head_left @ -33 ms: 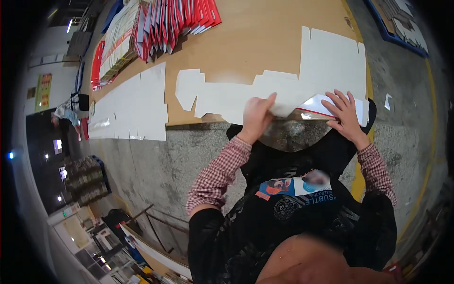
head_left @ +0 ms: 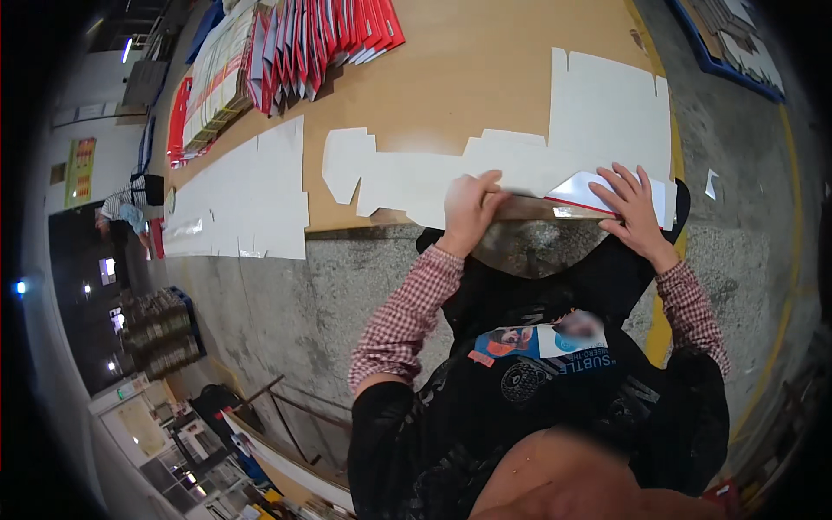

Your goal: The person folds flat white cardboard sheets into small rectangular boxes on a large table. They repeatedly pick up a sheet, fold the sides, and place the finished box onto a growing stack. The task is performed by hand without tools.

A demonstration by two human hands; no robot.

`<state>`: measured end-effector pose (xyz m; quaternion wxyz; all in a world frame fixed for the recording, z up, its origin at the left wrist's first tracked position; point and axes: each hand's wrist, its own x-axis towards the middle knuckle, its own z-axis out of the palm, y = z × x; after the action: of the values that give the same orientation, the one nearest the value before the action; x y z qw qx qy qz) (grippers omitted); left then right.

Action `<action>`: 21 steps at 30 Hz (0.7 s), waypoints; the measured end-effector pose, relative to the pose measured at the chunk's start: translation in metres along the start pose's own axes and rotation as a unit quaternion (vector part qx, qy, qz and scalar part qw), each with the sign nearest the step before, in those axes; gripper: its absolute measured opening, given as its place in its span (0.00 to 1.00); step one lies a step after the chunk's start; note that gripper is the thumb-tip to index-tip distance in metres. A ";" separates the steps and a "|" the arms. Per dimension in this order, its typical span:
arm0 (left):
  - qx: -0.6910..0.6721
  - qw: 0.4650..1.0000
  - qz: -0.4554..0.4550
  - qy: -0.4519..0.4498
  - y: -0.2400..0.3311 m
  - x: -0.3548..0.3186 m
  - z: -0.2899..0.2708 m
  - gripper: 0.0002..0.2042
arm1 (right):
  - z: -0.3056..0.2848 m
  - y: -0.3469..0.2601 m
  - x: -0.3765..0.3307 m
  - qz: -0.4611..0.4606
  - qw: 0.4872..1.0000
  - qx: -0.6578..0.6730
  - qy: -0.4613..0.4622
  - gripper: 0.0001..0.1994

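One head-worn fisheye view looks steeply down the person's own front, close to the left hand [head_left: 468, 211] and right hand [head_left: 637, 212], whose forearms enter from below. It faces the brown tabletop [head_left: 485, 78] ahead; straight edges bend and darken toward the rim.

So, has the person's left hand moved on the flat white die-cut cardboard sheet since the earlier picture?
No. The left hand rests at the same spot on the white cardboard sheet, by the brown board's near edge.

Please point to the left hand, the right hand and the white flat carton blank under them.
left hand [head_left: 468, 211], head view, back of the hand.
right hand [head_left: 635, 208], head view, back of the hand.
white carton blank [head_left: 607, 113], head view, wide upper panel.
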<state>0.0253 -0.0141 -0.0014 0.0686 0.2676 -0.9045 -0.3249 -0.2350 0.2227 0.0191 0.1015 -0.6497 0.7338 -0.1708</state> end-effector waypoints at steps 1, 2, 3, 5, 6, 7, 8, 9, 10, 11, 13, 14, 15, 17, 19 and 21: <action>-0.039 0.997 -0.067 -0.005 0.001 0.006 -0.004 0.25 | 0.000 0.000 -0.002 0.003 1.000 -0.004 -0.002 0.33; -0.004 0.996 -0.090 0.009 0.011 0.015 0.002 0.24 | 0.000 0.000 -0.002 0.004 1.000 -0.009 -0.005 0.33; 0.031 0.993 -0.114 0.024 0.019 0.022 0.011 0.24 | 0.002 -0.001 -0.002 0.005 1.000 -0.015 0.001 0.32; 0.193 0.975 0.076 0.081 0.021 0.021 0.051 0.29 | 0.008 -0.003 -0.004 0.005 0.999 -0.032 0.009 0.31; 0.268 0.943 0.167 0.107 0.022 0.016 0.066 0.32 | 0.006 -0.004 -0.004 0.003 0.999 -0.038 0.005 0.31; 0.257 0.945 0.185 0.080 0.037 0.010 0.065 0.34 | 0.002 -0.005 -0.003 0.000 0.999 -0.043 -0.001 0.31; 0.245 0.947 0.204 0.053 0.054 0.003 0.063 0.36 | -0.003 -0.004 -0.003 -0.003 0.999 -0.049 -0.006 0.32; 0.237 0.946 0.219 0.028 0.064 -0.003 0.057 0.38 | -0.008 -0.003 -0.006 0.077 0.994 -0.055 0.053 0.33; 0.236 0.948 0.214 0.007 0.065 -0.005 0.055 0.41 | -0.016 0.003 -0.016 0.154 0.980 -0.064 0.112 0.34; 0.234 0.950 0.208 -0.014 0.063 -0.007 0.051 0.43 | -0.022 0.011 -0.028 0.230 0.956 -0.070 0.170 0.35; 0.207 0.953 0.217 -0.031 0.070 0.004 0.053 0.47 | 0.001 0.062 -0.086 0.368 0.866 0.228 0.251 0.38; 0.189 0.958 0.211 -0.035 0.070 0.005 0.052 0.49 | -0.006 0.053 -0.085 0.352 0.794 0.378 0.322 0.39; 0.170 0.963 0.205 -0.037 0.069 0.005 0.053 0.51 | -0.029 0.032 -0.075 0.327 0.695 0.515 0.380 0.39; 0.070 0.965 0.248 -0.042 0.077 0.013 0.074 0.54 | -0.050 0.000 -0.063 0.119 0.580 0.688 0.419 0.35; 0.009 0.953 0.298 -0.063 0.100 0.022 0.089 0.58 | -0.022 0.001 -0.053 0.242 0.693 0.584 0.347 0.34; 0.061 0.950 0.302 -0.043 0.105 0.016 0.087 0.57 | 0.014 0.002 -0.029 0.203 0.867 0.363 0.275 0.34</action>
<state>-0.0603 0.0931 -0.0044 0.1085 -0.0287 -0.9632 -0.2442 -0.2275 0.2495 0.0036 0.1566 -0.3308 0.7338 -0.5723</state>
